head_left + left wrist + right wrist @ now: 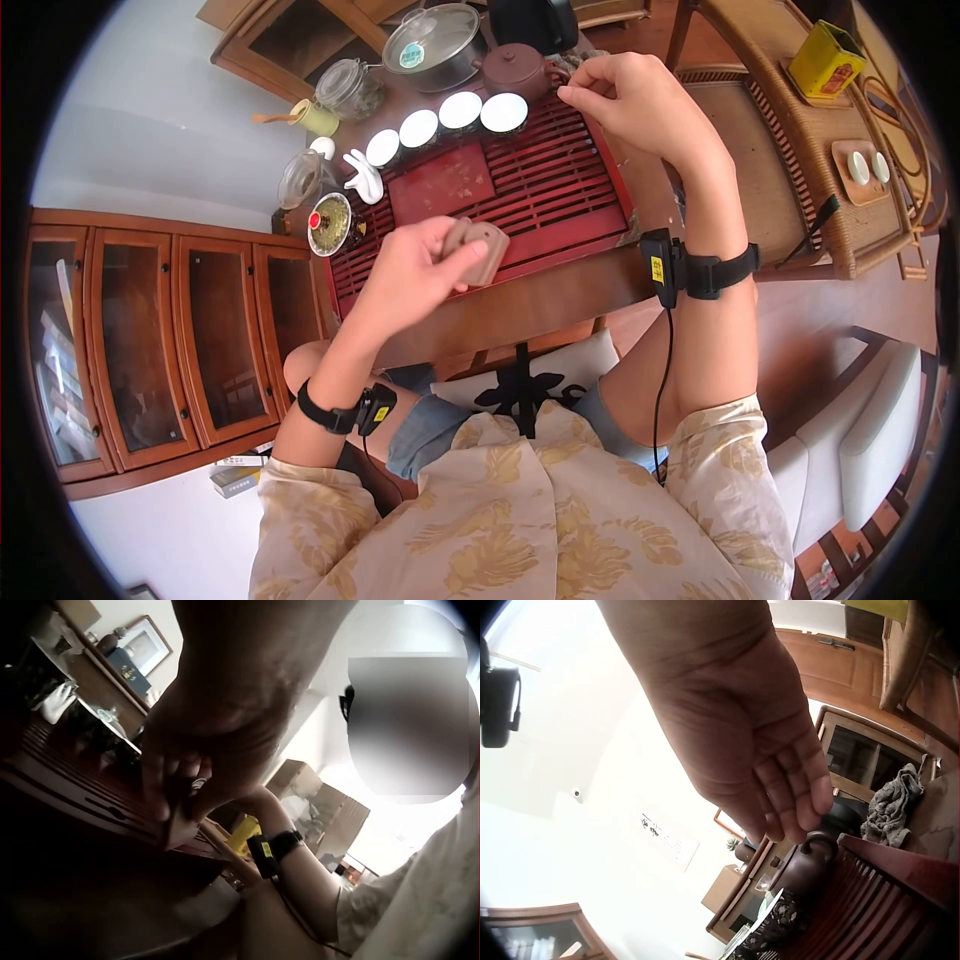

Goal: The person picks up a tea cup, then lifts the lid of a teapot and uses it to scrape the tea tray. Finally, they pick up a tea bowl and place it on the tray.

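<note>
My left hand (pixel 420 272) pinches a small brown clay-like piece (pixel 486 255) with a wavy edge between thumb and fingers, over the near edge of the red slatted tea tray (pixel 560 215). The left wrist view shows the same piece (pixel 180 826) below the fingers, dark and partly hidden. My right hand (pixel 635 105) is at the far right of the tray, its fingers loosely bent and holding nothing. Its fingertips are right by the looped handle of a dark brown teapot (pixel 515 72); in the right wrist view they overlap the handle (pixel 822 843).
Several white-lined cups (pixel 460 112) stand in a row along the tray's back. A white hand-shaped figure (pixel 363 178) and a lidded bowl (pixel 332 225) are at its left. Behind are a glass jar (pixel 350 92) and a lidded pot (pixel 432 50). A woven side table (pixel 760 150) stands right.
</note>
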A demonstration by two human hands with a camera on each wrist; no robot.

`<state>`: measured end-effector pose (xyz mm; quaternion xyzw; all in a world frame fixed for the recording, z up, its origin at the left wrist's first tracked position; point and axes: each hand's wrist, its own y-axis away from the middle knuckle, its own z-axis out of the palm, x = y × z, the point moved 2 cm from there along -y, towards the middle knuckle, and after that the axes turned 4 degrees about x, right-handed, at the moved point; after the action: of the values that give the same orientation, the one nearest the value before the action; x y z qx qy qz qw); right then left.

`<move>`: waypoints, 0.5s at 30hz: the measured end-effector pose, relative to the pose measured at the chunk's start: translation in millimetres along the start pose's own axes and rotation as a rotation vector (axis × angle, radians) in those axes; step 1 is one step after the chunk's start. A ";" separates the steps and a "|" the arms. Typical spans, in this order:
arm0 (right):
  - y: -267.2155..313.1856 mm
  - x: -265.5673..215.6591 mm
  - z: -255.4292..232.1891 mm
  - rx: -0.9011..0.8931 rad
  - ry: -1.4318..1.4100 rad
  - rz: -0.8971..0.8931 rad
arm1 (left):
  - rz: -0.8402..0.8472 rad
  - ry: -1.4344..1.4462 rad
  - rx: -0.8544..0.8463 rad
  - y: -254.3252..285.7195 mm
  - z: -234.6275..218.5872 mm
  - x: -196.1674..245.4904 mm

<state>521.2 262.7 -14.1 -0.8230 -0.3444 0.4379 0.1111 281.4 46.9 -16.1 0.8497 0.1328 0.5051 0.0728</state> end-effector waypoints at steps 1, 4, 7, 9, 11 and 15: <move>-0.6 0.0 -0.8 0.004 0.001 -0.010 | -0.045 0.142 0.020 -7.0 -0.2 -0.9; -0.6 -0.2 -3.4 0.003 0.020 -0.016 | -0.089 0.066 0.033 -18.0 -9.8 -12.6; -0.6 0.3 -2.4 0.009 0.012 -0.002 | -0.069 0.019 0.058 -19.7 -23.6 -23.4; -0.5 0.9 -1.5 0.003 0.008 -0.011 | -0.040 -0.126 0.174 -17.3 -32.7 -23.8; -1.0 0.6 -2.6 -0.005 0.008 -0.002 | 0.015 -0.299 0.272 -15.7 -40.6 -16.3; -1.6 -1.3 -2.1 -0.022 0.000 0.027 | 0.451 -0.635 0.380 -7.0 -24.0 5.0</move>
<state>521.7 263.3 -11.3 -0.8287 -0.3379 0.4356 0.0962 261.6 54.8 -2.2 0.9690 0.0053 0.1883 -0.1598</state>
